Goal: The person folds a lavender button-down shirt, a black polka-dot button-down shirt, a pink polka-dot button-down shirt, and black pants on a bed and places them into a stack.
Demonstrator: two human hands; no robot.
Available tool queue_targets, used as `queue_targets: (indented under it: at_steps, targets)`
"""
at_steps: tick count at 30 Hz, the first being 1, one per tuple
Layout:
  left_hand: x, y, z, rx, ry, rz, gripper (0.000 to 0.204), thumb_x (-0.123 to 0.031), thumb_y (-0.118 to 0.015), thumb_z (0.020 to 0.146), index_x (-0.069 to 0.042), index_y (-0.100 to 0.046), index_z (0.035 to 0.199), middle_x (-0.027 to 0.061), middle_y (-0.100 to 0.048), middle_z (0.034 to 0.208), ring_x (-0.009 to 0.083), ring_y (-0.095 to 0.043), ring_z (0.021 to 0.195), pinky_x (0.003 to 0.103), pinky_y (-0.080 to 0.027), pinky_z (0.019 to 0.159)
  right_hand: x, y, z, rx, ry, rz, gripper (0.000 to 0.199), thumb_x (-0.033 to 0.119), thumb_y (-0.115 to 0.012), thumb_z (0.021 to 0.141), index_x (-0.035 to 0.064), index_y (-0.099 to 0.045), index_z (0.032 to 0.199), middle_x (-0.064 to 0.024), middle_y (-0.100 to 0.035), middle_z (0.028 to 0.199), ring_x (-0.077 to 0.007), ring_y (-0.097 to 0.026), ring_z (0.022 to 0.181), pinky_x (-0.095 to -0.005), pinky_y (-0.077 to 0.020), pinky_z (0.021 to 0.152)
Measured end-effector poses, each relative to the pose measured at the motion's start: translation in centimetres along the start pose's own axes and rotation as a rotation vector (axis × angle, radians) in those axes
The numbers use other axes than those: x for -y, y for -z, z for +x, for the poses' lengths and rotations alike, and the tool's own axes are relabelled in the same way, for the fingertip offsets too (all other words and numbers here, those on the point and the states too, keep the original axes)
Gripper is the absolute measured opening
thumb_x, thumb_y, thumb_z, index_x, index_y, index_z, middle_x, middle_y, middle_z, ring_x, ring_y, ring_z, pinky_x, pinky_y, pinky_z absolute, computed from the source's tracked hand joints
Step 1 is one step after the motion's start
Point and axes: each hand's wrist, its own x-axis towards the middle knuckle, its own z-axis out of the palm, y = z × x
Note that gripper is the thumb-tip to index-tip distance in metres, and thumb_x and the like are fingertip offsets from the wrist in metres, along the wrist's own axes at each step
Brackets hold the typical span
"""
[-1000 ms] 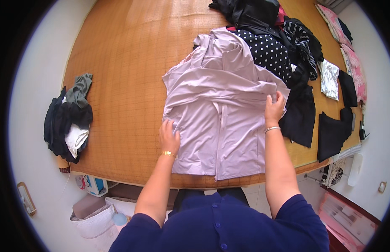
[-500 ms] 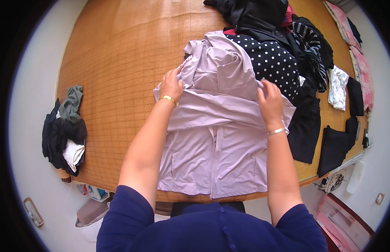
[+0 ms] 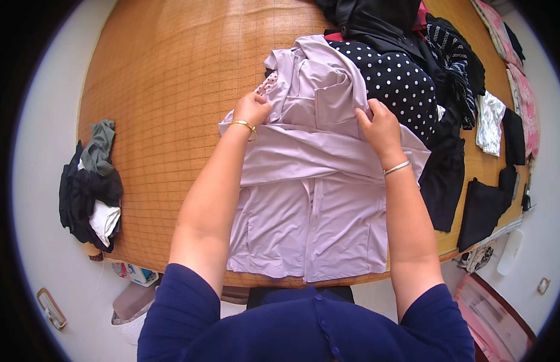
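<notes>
A pale lilac zip jacket [image 3: 346,232] lies spread in front of me, its hem toward me and its sleeves folded across the middle. The upper part, which looks like a hood, is bunched at the far end. My left hand [image 3: 253,110] pinches the jacket's left edge, beside a bit of dotted pale cloth [image 3: 267,84]. On the other side my right hand [image 3: 381,127] grips the right edge of the upper part between thumb and fingers. The fingertips of both hands are partly hidden by cloth.
A black polka-dot garment [image 3: 391,81] touches the jacket's far right, under a heap of black clothes [image 3: 382,18]. Folded black trousers [image 3: 482,211] and a white patterned cloth [image 3: 490,123] lie further right. At far left sits a small clothes pile [image 3: 90,187] on the woven mat [image 3: 165,120].
My right hand has moved slightly left and closed on the upper part's edge. My left hand has shifted a little right and its fingers have drawn together on the cloth.
</notes>
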Motion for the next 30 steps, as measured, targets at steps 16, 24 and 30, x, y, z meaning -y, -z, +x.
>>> queue_targets:
  at_steps: [16,24,30]
  targets:
    - [-4.1,-0.6,-2.7,0.333,-0.334,0.088,0.035,-0.003,-0.061,0.075,-0.01,-0.063,0.109,0.0069,-0.067,0.093,0.023,-0.063,0.089,0.033,-0.048,0.086,0.2,1.1,0.4,0.107,0.015,0.005,0.022,0.024,-0.064,0.079,0.003,-0.056,0.079,-0.0134,-0.061,0.077,-0.034,-0.059,0.07,-0.0431,-0.0473,0.065]
    - [-2.1,-0.9,0.0,-0.061,-0.352,0.347,0.02,-0.017,-0.071,0.074,-0.003,-0.065,0.087,0.0118,-0.065,0.083,0.0215,-0.063,0.077,0.033,-0.05,0.071,-0.6,1.4,-0.5,0.098,0.077,0.11,0.018,0.02,-0.063,0.077,0.0034,-0.056,0.077,-0.0139,-0.061,0.076,-0.034,-0.059,0.072,-0.0428,-0.0461,0.065]
    - [-2.9,3.1,-7.8,-0.021,-0.537,0.008,0.012,-0.011,-0.066,0.081,-0.001,-0.058,0.081,0.0059,-0.059,0.073,0.015,-0.056,0.068,0.027,-0.046,0.065,0.1,5.6,-5.0,0.065,0.101,0.237,0.014,0.015,-0.064,0.077,0.0031,-0.058,0.081,-0.0137,-0.059,0.076,-0.0317,-0.058,0.07,-0.0376,-0.0455,0.062]
